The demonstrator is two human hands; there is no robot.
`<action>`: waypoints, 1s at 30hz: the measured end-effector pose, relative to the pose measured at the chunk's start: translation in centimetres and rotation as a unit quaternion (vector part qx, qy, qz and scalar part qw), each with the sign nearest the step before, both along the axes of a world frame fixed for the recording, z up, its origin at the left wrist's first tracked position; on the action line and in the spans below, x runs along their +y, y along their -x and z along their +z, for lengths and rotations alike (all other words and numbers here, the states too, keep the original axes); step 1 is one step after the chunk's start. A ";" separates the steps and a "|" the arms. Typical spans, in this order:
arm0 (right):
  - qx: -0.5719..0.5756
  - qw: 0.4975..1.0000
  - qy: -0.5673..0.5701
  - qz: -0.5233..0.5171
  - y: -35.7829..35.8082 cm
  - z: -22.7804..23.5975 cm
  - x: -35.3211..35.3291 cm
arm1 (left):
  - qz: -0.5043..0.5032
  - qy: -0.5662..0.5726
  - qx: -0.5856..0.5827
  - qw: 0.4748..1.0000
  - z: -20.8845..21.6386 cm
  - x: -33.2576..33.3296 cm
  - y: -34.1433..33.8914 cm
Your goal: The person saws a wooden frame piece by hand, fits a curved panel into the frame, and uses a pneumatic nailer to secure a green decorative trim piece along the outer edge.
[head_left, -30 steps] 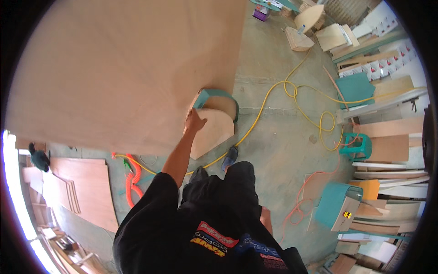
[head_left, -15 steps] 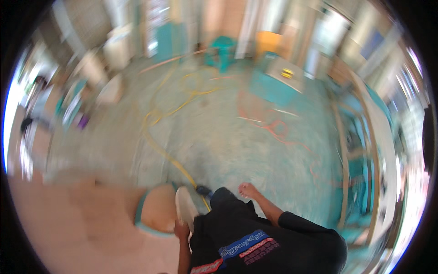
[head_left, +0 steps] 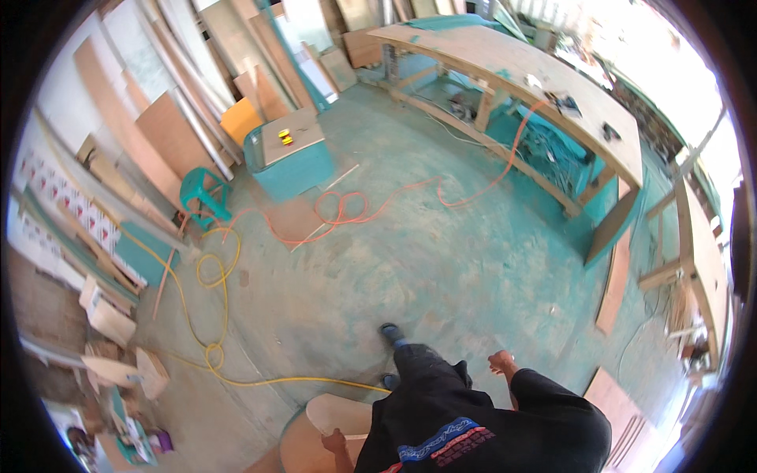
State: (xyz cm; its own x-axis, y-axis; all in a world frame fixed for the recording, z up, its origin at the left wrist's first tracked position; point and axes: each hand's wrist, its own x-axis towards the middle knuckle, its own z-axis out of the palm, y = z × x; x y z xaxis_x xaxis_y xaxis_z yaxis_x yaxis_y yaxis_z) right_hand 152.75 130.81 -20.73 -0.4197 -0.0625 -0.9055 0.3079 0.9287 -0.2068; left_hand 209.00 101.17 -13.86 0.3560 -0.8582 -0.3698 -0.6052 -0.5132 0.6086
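My left hand [head_left: 334, 441] is closed on the edge of a pale wooden panel [head_left: 341, 413] with a rounded end, held low at my left side. Beside and partly behind it shows a tan curved panel [head_left: 298, 443] with a teal edge; whether the two touch, I cannot tell. My right hand [head_left: 501, 362] hangs in front of my right side, fingers curled in. Anything inside those fingers is too small to make out. Below, my dark shoe [head_left: 390, 334] is on the teal-stained floor.
A long wooden workbench [head_left: 505, 59] with tools stands far right, another bench [head_left: 698, 252] nearer. An orange hose [head_left: 378, 211] and a yellow hose [head_left: 276, 382] cross the floor. At left are a teal stool [head_left: 203, 193], a teal box [head_left: 292, 169], leaning boards [head_left: 169, 142] and cut panels [head_left: 110, 315].
My view has swung right, bringing the long workbench to the upper middle and right. The pale panel stays in my left hand; my right hand remains curled.
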 end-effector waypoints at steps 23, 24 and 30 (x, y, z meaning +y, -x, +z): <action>0.202 0.964 0.172 0.010 33.4 -3.0 -7.0 | -0.600 0.133 -0.078 0.785 34.3 -17.7 58.9; 0.218 0.959 0.179 -0.028 36.4 -0.4 -11.0 | -0.618 0.157 -0.074 0.766 36.4 -18.7 61.1; 0.467 0.778 0.357 -0.223 49.4 14.6 -28.5 | -0.574 0.349 0.223 0.707 45.2 -27.5 74.5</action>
State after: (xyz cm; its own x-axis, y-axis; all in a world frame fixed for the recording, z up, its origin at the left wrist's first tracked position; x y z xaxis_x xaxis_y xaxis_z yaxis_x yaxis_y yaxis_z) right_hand 103.36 102.31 -6.10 -0.9976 -0.0687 0.0045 -0.0262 0.3186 -0.9475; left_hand 134.54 73.67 31.34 -0.7403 -0.5163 0.4305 -0.0479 0.6793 0.7323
